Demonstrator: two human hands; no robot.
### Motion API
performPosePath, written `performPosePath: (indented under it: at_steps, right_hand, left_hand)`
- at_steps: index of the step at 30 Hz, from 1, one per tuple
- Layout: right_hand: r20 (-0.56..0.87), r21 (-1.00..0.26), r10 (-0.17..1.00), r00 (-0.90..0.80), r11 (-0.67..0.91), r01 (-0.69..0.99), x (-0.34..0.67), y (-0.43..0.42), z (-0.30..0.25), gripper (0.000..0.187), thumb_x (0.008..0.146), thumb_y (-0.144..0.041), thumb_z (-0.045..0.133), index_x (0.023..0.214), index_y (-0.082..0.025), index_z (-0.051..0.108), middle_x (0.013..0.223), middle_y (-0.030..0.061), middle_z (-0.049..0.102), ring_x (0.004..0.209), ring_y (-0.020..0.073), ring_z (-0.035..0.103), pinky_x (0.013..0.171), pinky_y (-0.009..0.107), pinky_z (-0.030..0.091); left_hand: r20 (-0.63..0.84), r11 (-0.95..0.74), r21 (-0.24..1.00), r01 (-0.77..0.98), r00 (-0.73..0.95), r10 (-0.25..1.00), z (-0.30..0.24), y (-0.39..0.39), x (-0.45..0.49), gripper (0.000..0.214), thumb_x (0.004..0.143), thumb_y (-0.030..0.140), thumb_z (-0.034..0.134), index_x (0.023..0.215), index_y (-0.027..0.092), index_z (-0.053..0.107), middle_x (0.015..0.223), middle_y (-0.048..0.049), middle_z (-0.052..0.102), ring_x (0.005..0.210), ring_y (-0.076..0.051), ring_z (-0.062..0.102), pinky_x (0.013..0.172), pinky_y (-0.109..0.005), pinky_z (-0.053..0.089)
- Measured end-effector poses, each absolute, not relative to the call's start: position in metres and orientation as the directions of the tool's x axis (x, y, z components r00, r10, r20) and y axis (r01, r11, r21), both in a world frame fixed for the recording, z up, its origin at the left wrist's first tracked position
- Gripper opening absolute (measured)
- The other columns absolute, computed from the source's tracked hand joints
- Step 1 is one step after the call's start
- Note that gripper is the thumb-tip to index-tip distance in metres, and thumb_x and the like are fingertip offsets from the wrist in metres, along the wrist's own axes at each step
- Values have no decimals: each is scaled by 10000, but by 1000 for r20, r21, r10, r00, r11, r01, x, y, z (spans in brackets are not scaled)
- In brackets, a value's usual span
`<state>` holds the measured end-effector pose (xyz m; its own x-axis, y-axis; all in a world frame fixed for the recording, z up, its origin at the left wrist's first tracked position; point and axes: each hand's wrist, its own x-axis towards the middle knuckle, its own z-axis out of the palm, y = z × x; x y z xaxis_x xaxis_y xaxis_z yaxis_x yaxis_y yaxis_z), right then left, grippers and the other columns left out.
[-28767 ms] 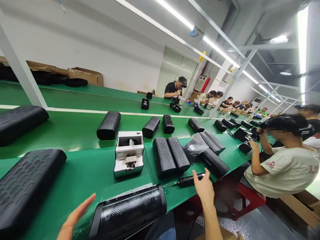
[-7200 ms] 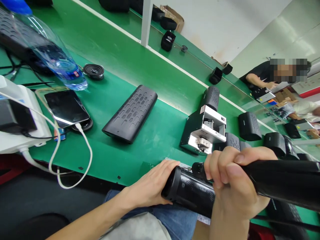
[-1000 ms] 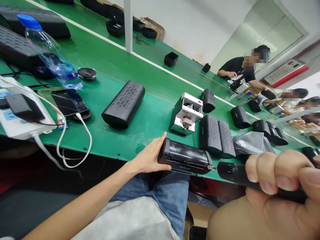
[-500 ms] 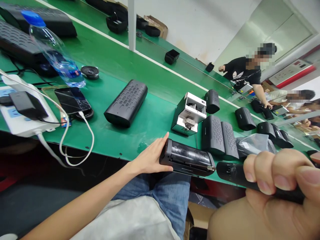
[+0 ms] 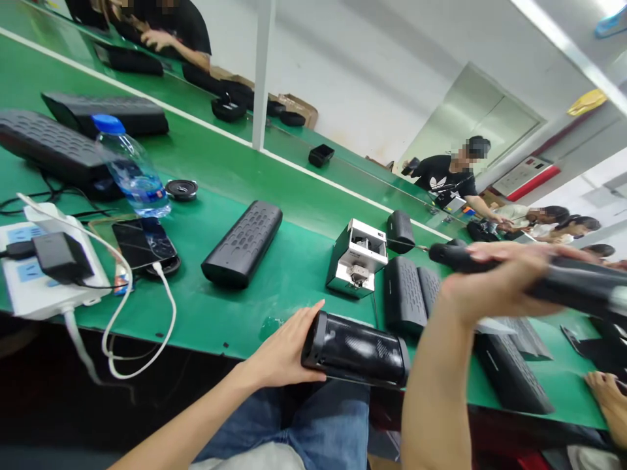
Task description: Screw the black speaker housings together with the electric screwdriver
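Note:
My left hand (image 5: 284,352) grips the left end of a glossy black speaker body (image 5: 355,349) that lies across the front edge of the green bench (image 5: 304,254), over my lap. My right hand (image 5: 494,284) is closed round a black electric screwdriver (image 5: 529,274), raised above the bench with its tip pointing left toward a small white and grey screw feeder box (image 5: 356,258). The tip is clear of the speaker. A black speaker grille cover (image 5: 243,243) lies left of the box, and two more grille covers (image 5: 409,294) lie beside it.
At the left lie a white power strip with a black charger (image 5: 46,264), a phone (image 5: 144,240), a water bottle (image 5: 131,168) and a loose speaker driver (image 5: 181,189). Other workers sit along the far side. Another person's hand (image 5: 605,388) rests at the right edge.
My right hand has lifted the screwdriver up and away from the speaker's right end. The view has tilted up and swung right. My left hand still holds the speaker.

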<state>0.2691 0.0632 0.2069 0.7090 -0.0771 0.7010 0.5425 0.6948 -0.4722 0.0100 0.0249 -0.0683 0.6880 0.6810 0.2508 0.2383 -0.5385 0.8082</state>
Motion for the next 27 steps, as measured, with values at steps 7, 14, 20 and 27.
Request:
performPosePath:
  at_steps: [7, 14, 20, 27]
  right_hand:
    - [747, -500, 61, 662, 708, 499, 267, 70, 194, 277, 802, -238, 699, 1063, -319, 658, 584, -120, 566, 490, 192, 492, 532, 315, 476]
    - [701, -681, 454, 549, 655, 328, 247, 67, 189, 215, 799, -245, 835, 881, -265, 638, 554, -94, 575, 434, 147, 503, 467, 290, 481]
    - [635, -755, 515, 576, 570, 323, 250, 104, 170, 239, 768, -283, 833, 884, -256, 626, 545, -107, 563, 417, 146, 525, 453, 284, 491]
    - [619, -760, 470, 629, 561, 328, 249, 102, 173, 254, 750, -323, 822, 872, -264, 607, 542, -115, 547, 408, 138, 509, 429, 269, 456]
  left_hand:
    - [246, -503, 842, 198, 688, 682, -65, 23, 9, 1571, 728, 227, 1161, 1874, 407, 101, 1782, -192, 498, 1688, -511, 496, 1386, -716, 488]
    - [218, -445, 879, 170, 687, 693, -61, 26, 8, 1498, 740, 148, 1121, 1862, 398, 162, 1773, -184, 504, 1649, -476, 547, 1384, -688, 498]
    - [206, -442, 879, 181, 691, 693, -60, 26, 9, 1519, 729, 129, 1117, 1857, 409, 139, 1765, -178, 505, 1656, -471, 532, 1379, -688, 499]
    - [211, -442, 879, 177, 688, 694, -58, 27, 10, 1486, 752, 170, 1119, 1866, 392, 161, 1742, -174, 525, 1641, -468, 543, 1363, -671, 514]
